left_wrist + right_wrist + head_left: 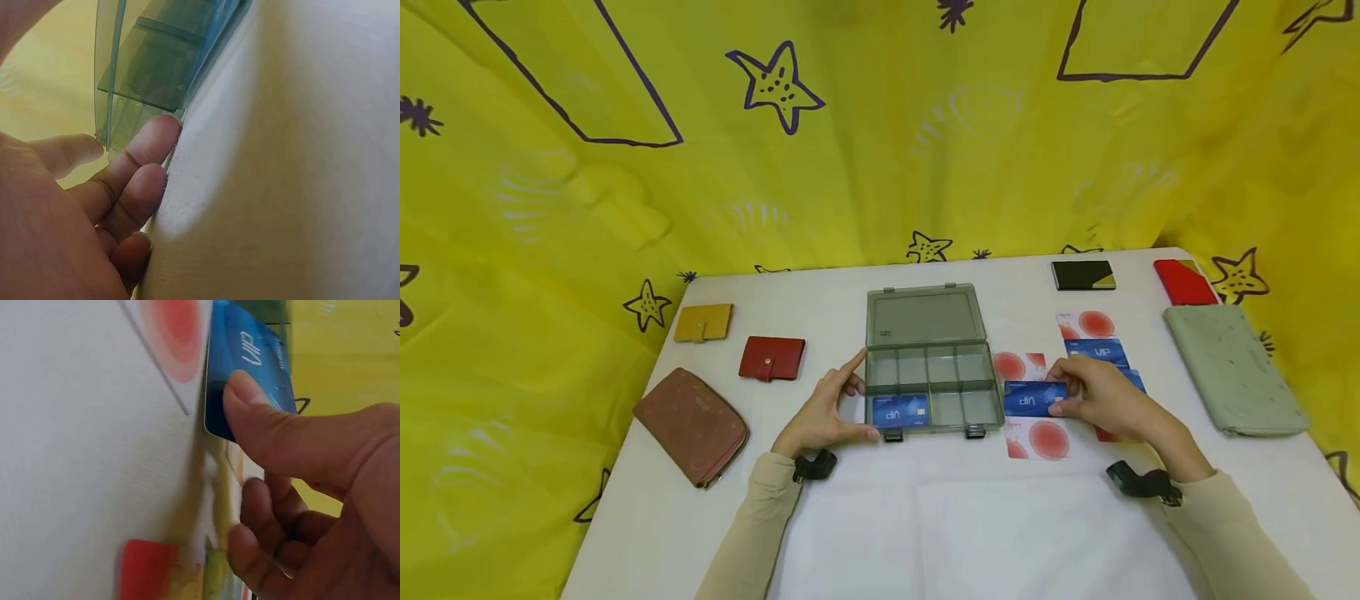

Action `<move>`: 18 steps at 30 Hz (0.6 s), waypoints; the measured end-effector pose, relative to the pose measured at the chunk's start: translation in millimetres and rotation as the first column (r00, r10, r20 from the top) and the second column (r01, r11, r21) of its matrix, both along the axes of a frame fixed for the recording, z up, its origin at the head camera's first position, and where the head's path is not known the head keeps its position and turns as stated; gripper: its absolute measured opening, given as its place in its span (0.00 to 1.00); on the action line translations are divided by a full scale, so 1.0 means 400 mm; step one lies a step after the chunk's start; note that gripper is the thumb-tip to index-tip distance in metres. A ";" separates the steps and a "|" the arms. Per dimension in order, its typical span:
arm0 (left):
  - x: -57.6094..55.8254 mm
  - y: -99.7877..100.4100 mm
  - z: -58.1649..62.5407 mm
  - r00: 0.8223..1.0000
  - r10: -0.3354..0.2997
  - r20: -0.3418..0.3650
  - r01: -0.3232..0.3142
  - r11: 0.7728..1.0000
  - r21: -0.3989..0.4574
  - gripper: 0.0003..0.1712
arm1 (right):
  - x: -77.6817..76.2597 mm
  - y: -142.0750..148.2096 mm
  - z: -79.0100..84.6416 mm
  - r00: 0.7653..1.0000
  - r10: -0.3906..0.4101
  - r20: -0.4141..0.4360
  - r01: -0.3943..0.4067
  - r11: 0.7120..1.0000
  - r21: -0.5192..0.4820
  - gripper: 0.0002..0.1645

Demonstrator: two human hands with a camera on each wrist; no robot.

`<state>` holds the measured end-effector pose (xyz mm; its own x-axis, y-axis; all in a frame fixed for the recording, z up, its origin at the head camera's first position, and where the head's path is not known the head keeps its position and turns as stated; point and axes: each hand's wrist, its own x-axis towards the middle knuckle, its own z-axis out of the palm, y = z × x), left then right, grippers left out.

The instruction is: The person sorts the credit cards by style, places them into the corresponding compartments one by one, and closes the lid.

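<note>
A translucent grey-green compartment box (964, 408) lies on the white table, its lid (925, 315) tipped back. A blue VIP card (898, 411) sits in its front-left compartment. My left hand (827, 412) rests against the box's left side, thumb spread to the front corner and index finger toward the hinge. Between thumb and fingers, my right hand (1105, 396) pinches another blue VIP card (1026, 398) just right of the box. White cards with red circles lie behind (1009, 365) and in front (1045, 439) of that card.
Behind my right hand are more cards (1096, 350). Leftward lie a yellow wallet (703, 322), a red wallet (772, 358) and a brown wallet (692, 425). Rightward are a black card holder (1078, 276), a red one (1182, 283) and a pale green pouch (1236, 371).
</note>
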<state>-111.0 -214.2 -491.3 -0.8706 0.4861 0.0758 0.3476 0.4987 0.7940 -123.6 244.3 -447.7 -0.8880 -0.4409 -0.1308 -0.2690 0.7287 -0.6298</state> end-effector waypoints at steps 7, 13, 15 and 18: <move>0.003 0.002 0.000 1.000 0.022 0.022 -0.022 1.000 -0.001 0.73 | 0.000 0.030 0.042 0.998 0.002 0.068 0.005 0.995 -0.101 0.23; 0.004 0.002 0.000 0.999 0.034 0.019 -0.034 0.999 -0.009 0.73 | -0.001 0.010 0.073 0.993 -0.111 -0.032 0.097 0.954 -0.284 0.27; 0.004 0.002 -0.001 0.999 0.038 0.021 -0.038 0.999 -0.011 0.73 | -0.002 -0.021 0.073 0.991 -0.131 -0.013 0.117 0.926 -0.358 0.29; 0.003 0.002 -0.002 0.999 0.042 0.026 -0.042 0.999 -0.012 0.73 | -0.003 -0.087 0.057 0.994 -0.096 0.042 0.105 0.873 -0.476 0.33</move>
<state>-109.9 -213.3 -492.2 -0.8919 0.4498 0.0474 0.3054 0.5217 0.7966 -124.7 209.3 -424.7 -0.9303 -0.3622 0.0576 -0.1969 0.3609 -0.9116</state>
